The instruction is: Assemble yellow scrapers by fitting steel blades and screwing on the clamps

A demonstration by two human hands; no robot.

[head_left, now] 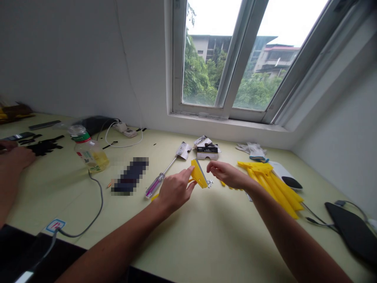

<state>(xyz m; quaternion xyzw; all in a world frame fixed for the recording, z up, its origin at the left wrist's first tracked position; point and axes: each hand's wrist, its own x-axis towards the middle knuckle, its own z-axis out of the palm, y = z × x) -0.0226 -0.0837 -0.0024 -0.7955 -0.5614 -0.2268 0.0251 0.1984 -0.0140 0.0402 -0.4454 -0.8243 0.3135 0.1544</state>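
Note:
My left hand (pixel 176 186) is closed around a yellow plastic scraper (pixel 198 175), its wide head with a grey edge strip tilted up above the table. The end of its yellow handle shows behind my wrist. Just right of that head hovers my right hand (pixel 225 173), apart from it, fingers curled and pressed together; anything between them is too small to make out. Below and between the hands lies a small heap of metal nuts (pixel 210 183). Small yellow pieces (pixel 223 183) lie under my right hand. A clear-handled screwdriver (pixel 156 184) rests left of my left hand.
Several yellow scrapers (pixel 273 188) are piled at right, near white gloves (pixel 251 150). Small boxes (pixel 207 152) stand below the window. At left are a bottle (pixel 91 153), a blurred dark object (pixel 130 177), a cable (pixel 101 196) and another person's hand (pixel 26 157).

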